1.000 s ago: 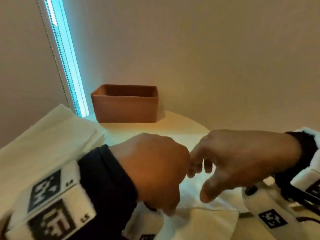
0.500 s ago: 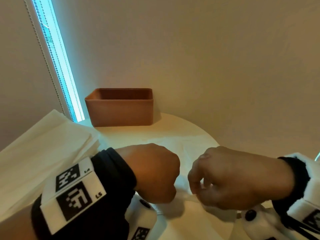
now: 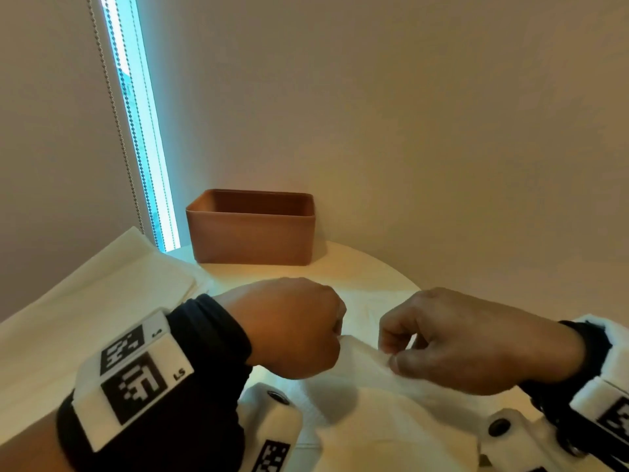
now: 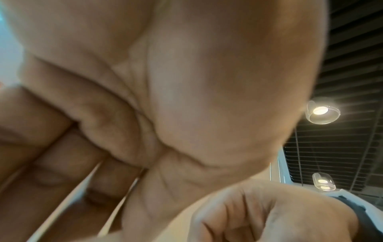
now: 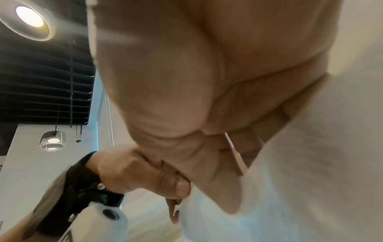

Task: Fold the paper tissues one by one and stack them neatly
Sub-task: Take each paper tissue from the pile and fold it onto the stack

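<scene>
Both hands raised over the round table, knuckles up, wrists level. Left hand and right hand now stand further apart than half a second ago, tissue stretched between them. Fingers curled on both, each pinching a top corner; sheet drapes below. Tissue pile lies left, brown box behind.

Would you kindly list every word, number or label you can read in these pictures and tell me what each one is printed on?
"LS": on the front face of the white marker block strapped to the left wrist.
Small letters by the block's upper code: too blurred to read.
Square black-and-white codes on the wrist blocks and camera housings: patterns only, no words.
Both wrist views: no text.
</scene>
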Tool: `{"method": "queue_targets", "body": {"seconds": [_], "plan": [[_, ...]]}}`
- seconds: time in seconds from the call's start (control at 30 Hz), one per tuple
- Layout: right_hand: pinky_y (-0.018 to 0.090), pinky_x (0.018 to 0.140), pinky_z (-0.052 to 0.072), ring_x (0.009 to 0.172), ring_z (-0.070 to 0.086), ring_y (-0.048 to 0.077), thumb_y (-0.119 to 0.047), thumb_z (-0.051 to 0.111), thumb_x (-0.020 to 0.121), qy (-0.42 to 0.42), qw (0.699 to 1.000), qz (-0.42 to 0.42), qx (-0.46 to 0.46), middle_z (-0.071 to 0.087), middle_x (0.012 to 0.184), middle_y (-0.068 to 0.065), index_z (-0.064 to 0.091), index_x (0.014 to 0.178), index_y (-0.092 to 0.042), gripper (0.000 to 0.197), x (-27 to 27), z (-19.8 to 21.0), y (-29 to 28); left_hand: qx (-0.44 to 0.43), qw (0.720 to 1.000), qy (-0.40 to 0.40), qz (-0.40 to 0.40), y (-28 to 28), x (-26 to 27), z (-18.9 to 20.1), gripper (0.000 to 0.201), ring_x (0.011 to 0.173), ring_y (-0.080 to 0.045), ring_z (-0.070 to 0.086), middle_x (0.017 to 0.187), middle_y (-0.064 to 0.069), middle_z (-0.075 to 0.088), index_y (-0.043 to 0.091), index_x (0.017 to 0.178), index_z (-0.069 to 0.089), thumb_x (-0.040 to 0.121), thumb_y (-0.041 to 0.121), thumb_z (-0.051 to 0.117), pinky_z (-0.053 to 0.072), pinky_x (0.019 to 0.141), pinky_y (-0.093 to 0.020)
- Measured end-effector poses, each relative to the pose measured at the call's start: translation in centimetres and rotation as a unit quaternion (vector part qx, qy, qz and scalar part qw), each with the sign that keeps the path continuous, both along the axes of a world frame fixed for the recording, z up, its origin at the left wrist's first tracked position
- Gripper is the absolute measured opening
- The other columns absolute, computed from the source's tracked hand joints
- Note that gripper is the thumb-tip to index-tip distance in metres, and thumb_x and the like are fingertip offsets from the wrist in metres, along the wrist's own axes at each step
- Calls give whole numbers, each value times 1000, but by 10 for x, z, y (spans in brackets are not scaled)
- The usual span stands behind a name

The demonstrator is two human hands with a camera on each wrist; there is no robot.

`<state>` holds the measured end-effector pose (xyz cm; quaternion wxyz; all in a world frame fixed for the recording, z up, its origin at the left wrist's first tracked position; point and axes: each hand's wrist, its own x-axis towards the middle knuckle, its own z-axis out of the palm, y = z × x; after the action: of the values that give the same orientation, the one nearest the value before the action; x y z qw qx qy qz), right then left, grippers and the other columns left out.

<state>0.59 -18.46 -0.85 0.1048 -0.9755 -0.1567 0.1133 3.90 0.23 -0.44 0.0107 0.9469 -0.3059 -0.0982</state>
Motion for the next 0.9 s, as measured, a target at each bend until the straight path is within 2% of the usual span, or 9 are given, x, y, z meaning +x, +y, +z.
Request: {"method": "queue_targets", "body": {"seconds": [0.13,0.27,0.37,0.5,0.57,0.67,0.77,0.83,0.9], "plan": [[24,62,52,65,64,1,-25,65,90,-74,995,-38,64,71,75,-13,69,76,-26,14,15,32,-10,-196,967,-137,87,11,2,14,31,96,-5,58,110,18,59,36,121,50,92,39,57,50,81,-24],[23,50,48,52,64,9,-6,67,88,-97,972,-67,203,72,65,2,73,80,-16,14,27,72,-9,-378,881,-259,120,12,-9,30,15,78,-1,57,85,24,54,40,99,55,86,40,62,44,67,-17],[24,49,48,52,64,13,0,66,88,-87,952,-68,284,72,65,3,73,94,-14,16,35,93,-1,-401,888,-194,115,9,-12,29,22,78,4,56,84,25,56,42,98,57,80,49,68,51,76,-17],[31,58,54,65,70,22,-3,65,87,-40,932,-36,359,75,79,9,67,112,-22,31,36,110,20,-430,892,-74,115,8,-8,20,78,105,1,55,116,27,55,50,128,41,58,78,61,51,94,-31],[31,61,54,70,71,24,-9,67,85,-39,928,-11,371,75,83,8,66,115,-30,37,33,116,31,-461,879,-61,106,9,-7,17,83,110,0,54,119,29,55,53,129,39,53,81,60,50,98,-34],[28,62,55,75,70,23,-18,69,78,-32,915,35,400,73,84,5,66,118,-34,44,30,124,45,-523,846,-55,86,13,-9,20,59,103,6,59,110,31,62,55,115,48,61,76,61,52,92,-26],[24,54,53,65,68,16,-25,68,72,-44,903,66,422,71,75,1,70,114,-32,43,32,130,55,-563,819,-90,69,18,-13,25,25,90,12,62,99,29,67,51,101,57,78,60,61,53,73,-11],[23,53,52,63,67,13,-33,71,70,-80,905,72,412,72,73,-2,72,110,-32,40,37,132,59,-577,808,-101,65,24,-15,30,13,83,7,66,92,22,71,42,95,65,86,49,60,56,71,-14],[23,61,55,77,72,11,-45,80,67,-112,907,84,398,75,90,-6,71,112,-37,47,43,135,57,-594,800,-60,58,32,-19,34,16,80,2,68,90,17,73,32,95,72,91,39,58,57,71,-15]]}}
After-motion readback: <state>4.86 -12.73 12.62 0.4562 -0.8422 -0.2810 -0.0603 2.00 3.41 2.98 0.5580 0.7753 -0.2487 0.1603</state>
